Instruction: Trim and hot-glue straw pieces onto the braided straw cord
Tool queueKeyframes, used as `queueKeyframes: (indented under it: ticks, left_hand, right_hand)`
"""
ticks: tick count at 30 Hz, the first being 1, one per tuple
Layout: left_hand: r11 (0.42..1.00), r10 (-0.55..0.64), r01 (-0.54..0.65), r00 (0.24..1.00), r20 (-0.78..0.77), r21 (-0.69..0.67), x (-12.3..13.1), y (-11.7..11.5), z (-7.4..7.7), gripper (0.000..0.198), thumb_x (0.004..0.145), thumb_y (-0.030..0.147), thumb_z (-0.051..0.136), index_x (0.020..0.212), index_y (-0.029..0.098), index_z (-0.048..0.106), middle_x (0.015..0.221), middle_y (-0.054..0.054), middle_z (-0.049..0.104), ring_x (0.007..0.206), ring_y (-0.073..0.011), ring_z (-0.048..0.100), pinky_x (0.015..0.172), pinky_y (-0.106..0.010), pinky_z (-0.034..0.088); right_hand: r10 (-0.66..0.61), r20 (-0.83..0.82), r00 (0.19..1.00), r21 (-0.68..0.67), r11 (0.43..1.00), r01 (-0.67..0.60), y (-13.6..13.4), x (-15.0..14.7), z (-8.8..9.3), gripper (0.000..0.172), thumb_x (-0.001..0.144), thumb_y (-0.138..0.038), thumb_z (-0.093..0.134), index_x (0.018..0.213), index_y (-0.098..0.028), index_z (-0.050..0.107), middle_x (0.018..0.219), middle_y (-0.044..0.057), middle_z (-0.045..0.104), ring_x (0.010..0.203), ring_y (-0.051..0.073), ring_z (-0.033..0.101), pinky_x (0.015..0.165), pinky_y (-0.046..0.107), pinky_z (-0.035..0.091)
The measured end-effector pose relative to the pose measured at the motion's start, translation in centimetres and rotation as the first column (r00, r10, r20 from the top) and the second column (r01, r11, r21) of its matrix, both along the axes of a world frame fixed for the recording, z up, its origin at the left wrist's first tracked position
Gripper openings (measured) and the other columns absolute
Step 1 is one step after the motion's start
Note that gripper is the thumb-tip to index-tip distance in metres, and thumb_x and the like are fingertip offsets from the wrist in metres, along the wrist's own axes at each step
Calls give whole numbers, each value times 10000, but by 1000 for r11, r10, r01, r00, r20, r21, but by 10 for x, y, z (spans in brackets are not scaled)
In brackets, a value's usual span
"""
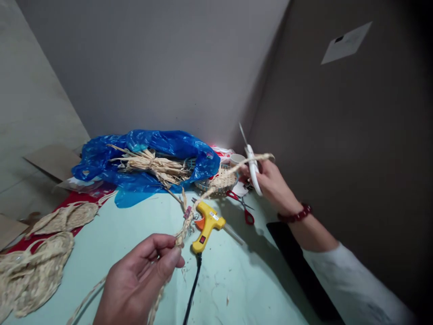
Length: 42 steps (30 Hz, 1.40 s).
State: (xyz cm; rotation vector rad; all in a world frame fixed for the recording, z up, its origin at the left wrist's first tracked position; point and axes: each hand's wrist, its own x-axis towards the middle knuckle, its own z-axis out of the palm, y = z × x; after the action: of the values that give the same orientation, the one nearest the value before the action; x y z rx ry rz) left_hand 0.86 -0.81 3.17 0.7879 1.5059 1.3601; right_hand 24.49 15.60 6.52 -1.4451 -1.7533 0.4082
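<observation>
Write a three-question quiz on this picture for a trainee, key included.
1. True or false: the left hand is holding the glue gun.
2. What does the right hand hold? A) the red-handled scissors B) the white-handled tool C) the blue bag
3. Fill in: the dry straw bundle lies in the ____.

Key: 1. False, it pinches the braided cord. 2. B. 3. Blue bag.

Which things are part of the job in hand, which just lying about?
Likely the job:
braided cord, pinched in the left hand
white-handled scissors, in the right hand

Lying about, unheld:
yellow glue gun
red-handled scissors
blue bag
dried strips
woven pieces
</observation>
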Motion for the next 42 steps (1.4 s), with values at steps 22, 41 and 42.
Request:
queueKeyframes:
  ticks: [22, 41, 42]
  left_hand:
    - [982, 174, -191, 909, 378, 8, -16, 12, 7, 211, 615, 298, 820, 664, 189, 647, 554, 40, 554, 529, -93, 461, 457, -174, 377]
    - [968, 200, -224, 960, 197, 111, -27, 14, -1, 350, 639, 388, 838, 895, 203, 688, 768, 20, 661, 614, -108, 549, 555, -194, 455]
    - [970, 194, -214, 967, 166, 112, -26, 12, 0, 363, 634, 410, 837, 898, 206, 696, 765, 14, 670, 612, -114, 560, 558, -200, 459]
  right_hand:
    - [-379, 539, 753, 102, 916, 388, 82, 24, 127, 255, 990, -299, 555, 1174, -132, 614, 1180, 97, 637, 1002, 219, 652, 848, 412, 551]
    - [415, 66, 907, 32, 908, -418, -80, -39, 41, 234, 794, -299, 708, 1003, -291, 602, 597, -59, 550, 493, 144, 468, 462, 251, 360]
    - [461, 71, 885, 1, 887, -462, -95, -44, 32, 196, 793, -286, 700, 963, -286, 602, 600, -55, 547, 505, 145, 468, 462, 245, 369]
